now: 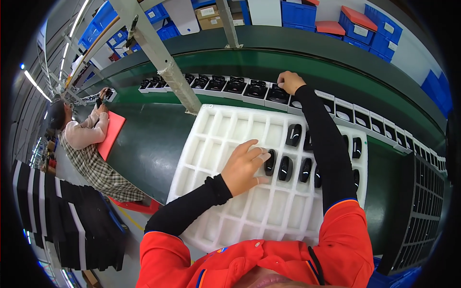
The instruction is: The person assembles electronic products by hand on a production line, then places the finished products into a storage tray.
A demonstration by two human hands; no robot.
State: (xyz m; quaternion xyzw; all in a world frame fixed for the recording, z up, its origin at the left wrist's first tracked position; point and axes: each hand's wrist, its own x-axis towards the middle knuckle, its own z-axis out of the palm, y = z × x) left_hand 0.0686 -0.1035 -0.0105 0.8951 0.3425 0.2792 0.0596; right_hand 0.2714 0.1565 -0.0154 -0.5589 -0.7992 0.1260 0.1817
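A white foam tray [204,106] with rows of pockets lies before me, several black computer mice standing in its right-hand pockets. My left hand [242,168] is over the middle of the tray, fingers apart, its fingertips at the left edge of a black mouse [270,162]. Another mouse [285,169] sits just right of that one. Stretched out beyond the tray's far edge, my right hand [290,82] has its fingers bent together over an open white box [277,94] with black contents. What those fingers hold, if anything, is hidden. My right forearm covers some of the pockets.
Open white boxes [345,111] run in a line along the green conveyor [216,62]. A metal post [175,79] rises beyond the tray's far-left corner. A black compartment rack [418,211] stands at right. At far left another person [86,139] works beside a red-pink sheet [113,134].
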